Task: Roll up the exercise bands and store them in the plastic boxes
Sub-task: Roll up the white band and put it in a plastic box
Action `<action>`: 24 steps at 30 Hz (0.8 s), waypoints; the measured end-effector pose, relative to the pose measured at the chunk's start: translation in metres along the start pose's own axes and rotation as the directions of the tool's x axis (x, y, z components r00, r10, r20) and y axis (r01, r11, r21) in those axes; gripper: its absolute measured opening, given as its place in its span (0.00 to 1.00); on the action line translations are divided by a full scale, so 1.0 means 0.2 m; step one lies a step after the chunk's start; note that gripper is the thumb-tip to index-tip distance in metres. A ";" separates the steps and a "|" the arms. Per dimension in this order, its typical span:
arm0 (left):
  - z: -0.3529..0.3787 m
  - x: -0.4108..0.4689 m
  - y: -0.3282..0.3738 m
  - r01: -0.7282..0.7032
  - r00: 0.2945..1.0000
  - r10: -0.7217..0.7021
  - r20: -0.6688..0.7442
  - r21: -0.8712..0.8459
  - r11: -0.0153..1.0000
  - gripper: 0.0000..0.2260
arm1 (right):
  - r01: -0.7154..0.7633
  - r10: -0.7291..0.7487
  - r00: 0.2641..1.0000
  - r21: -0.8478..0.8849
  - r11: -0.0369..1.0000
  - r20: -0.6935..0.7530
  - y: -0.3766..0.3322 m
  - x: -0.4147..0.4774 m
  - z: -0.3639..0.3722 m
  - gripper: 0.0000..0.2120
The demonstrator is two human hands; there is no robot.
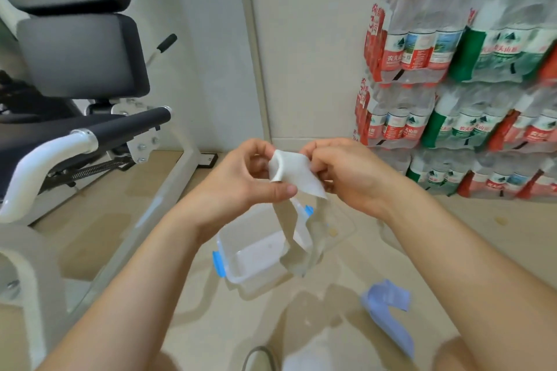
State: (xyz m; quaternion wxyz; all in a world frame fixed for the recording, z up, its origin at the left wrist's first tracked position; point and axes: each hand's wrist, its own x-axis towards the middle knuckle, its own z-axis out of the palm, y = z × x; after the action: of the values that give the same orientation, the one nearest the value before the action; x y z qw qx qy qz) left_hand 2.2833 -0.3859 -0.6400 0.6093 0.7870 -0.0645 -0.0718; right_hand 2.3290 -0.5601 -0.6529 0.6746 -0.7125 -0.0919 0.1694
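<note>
Both hands are up at chest height over the floor, working a white exercise band (289, 173). Left hand (241, 181) is pinched on the rolled end w/ thumb in front and fingers curled behind; right hand (346, 175) is clamped on the other side of the same fold, fingers tucked under. Hands sit close together, only the band's width between them, probably so the roll stays tight and doesn't spring open. The band's free tail hangs down from the hands as a loose loop, dangling over the far right part of the plastic box (250, 259); can't tell if the tail touches the box.

The box sits on the floor right below the hands, lid off, blue clips on its left side and far edge, inside looks empty. Holding the roll directly above it makes sense: short drop once rolled. A clear flat piece lies on the floor just beside the box's right edge, prob. the lid, too faint to be sure.

A 2nd band, pale blue/purple (388, 310), lies flat and unrolled on the floor near the person's right knee, well apart from the box, so it's waiting its turn.

Judgement: rolling has only just begun, most of the white band's length is left to wind.

Exercise machine at left, stacked bottled water packs (452, 69) against the wall at right, not involved.
</note>
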 end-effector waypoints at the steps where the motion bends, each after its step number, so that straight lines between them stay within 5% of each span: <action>1: -0.01 0.00 0.00 -0.009 1.000 0.010 0.025 -0.055 0.998 0.22 | -0.001 0.001 1.000 0.003 1.000 0.006 0.00 -0.01 0.01 0.14; 4: -0.02 -0.01 0.01 -0.033 0.981 0.060 0.183 -0.149 0.988 0.32 | -0.016 0.016 1.000 0.021 1.000 0.002 -0.01 -0.02 0.03 0.14; 11: -0.09 -0.06 0.04 -0.036 0.943 0.056 0.328 -0.065 0.997 0.27 | -0.085 0.084 0.996 0.031 0.996 0.041 0.02 -0.04 0.06 0.22; 16: -0.04 -0.06 0.04 -0.151 0.988 0.156 -0.001 0.238 0.960 0.04 | -0.058 0.062 0.989 -0.028 0.998 0.132 0.03 -0.06 0.05 0.12; 20: -0.04 -0.03 0.02 -0.151 0.955 0.249 -0.164 0.451 0.879 0.04 | 0.055 -0.070 0.962 0.064 0.996 0.265 0.00 -0.09 0.04 0.08; 24: -0.02 -0.01 0.01 -0.147 0.943 0.237 -0.232 0.349 0.926 0.03 | 0.330 -0.350 0.937 -0.314 0.890 -0.011 0.01 -0.08 0.10 0.08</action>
State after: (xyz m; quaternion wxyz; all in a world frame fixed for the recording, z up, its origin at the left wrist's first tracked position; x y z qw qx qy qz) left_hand 2.2816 -0.3815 -0.6366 0.4776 0.8691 -0.0695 0.1083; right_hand 2.3072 -0.5467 -0.6539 0.5774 -0.7869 -0.2176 0.0083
